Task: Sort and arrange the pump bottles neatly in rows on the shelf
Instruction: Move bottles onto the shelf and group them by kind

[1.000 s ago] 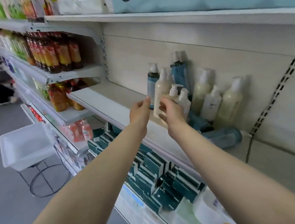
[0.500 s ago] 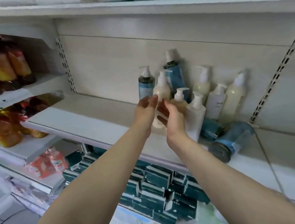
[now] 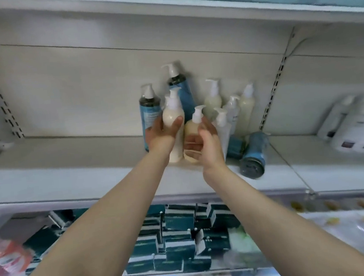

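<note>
Several pump bottles cluster on the pale shelf (image 3: 69,169) against its back wall. My left hand (image 3: 162,135) grips a tall cream bottle (image 3: 172,116) at the cluster's front left. My right hand (image 3: 206,144) curls round a shorter cream bottle (image 3: 194,125) beside it. Behind stand two blue bottles, one at the left (image 3: 149,112) and a taller one at the back (image 3: 180,87). Pale yellowish and white bottles (image 3: 214,97) stand to the right. One blue bottle (image 3: 253,153) lies on its side, base toward me.
White packaged goods (image 3: 356,127) lie on the shelf at the far right. Dark teal boxes (image 3: 181,237) fill the shelf below. A slotted upright (image 3: 273,90) divides the back wall right of the bottles. An upper shelf (image 3: 165,13) hangs overhead.
The view has swung right and closer to the bottles. My left hand has closed round the tall cream bottle, and my right hand has wrapped round the shorter one.
</note>
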